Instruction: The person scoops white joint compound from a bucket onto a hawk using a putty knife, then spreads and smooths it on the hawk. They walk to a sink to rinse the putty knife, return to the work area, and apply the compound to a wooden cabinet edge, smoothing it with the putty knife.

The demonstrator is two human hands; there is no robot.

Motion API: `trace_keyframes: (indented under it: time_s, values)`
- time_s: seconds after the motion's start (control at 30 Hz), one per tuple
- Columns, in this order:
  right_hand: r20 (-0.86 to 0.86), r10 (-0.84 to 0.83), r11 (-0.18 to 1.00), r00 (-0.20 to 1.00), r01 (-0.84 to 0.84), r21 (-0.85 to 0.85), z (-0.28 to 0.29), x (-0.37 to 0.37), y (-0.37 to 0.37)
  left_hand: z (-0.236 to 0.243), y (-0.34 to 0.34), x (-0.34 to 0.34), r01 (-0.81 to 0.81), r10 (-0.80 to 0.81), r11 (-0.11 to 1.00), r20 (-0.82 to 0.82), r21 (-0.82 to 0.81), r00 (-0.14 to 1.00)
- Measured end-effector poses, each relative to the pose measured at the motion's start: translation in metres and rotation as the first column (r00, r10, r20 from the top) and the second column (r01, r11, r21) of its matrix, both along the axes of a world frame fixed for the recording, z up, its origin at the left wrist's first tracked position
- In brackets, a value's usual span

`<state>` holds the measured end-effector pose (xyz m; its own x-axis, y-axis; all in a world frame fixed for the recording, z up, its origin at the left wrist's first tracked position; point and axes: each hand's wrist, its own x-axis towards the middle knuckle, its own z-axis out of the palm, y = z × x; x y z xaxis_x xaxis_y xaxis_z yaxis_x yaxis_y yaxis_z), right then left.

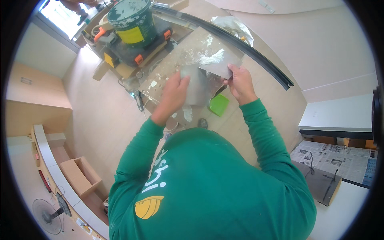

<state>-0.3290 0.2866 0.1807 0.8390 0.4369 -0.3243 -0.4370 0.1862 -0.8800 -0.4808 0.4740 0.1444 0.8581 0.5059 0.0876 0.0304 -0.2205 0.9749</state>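
My left hand (175, 93) is closed on the left edge of a flat, dull grey scraper plate (196, 86). In my right hand (241, 83), thumb on top, a second thin light-grey scraper plate (220, 69) is pinched at its right corner. White putty (213, 58) shows along the far edge of that plate; whether some of it lies on the board behind, I cannot tell. The two plates are close together, their near edges almost meeting. Beneath them is a brown board (170, 68), spattered with white spots. The fingertips under both plates are mostly hidden.
A dark green bucket (132, 24) stands on a black toolbox (132, 52) at the far left. A long black rail (248, 50) runs past the board. A bright green dustpan (219, 105) lies below. Left are a cardboard box (81, 176) and a fan (50, 216); newspaper (330, 160) is right.
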Motion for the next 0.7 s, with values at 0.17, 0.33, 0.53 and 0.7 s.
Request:
trace_keyframes:
  time_s: [0.17,0.33,0.53,0.7]
  values:
    - [0.077,0.048,0.987,0.996,-0.036,-0.158,-0.004,-0.019,-0.022,-0.016,0.019,-0.038,-0.123,0.122,0.968,-0.018,-0.218,0.992]
    - [0.175,0.028,0.966,0.984,0.018,-0.256,-0.012,-0.037,-0.013,-0.010,0.014,-0.047,-0.163,0.191,0.945,0.073,-0.284,0.979]
    - [0.499,0.252,0.861,0.829,0.043,-0.506,0.002,0.023,0.035,-0.020,0.019,-0.051,-0.082,0.135,0.938,0.137,-0.338,0.981]
    - [0.700,0.682,0.630,0.212,0.316,-0.709,0.057,0.026,0.055,-0.025,0.016,-0.053,-0.068,0.162,0.933,0.244,-0.353,0.956]
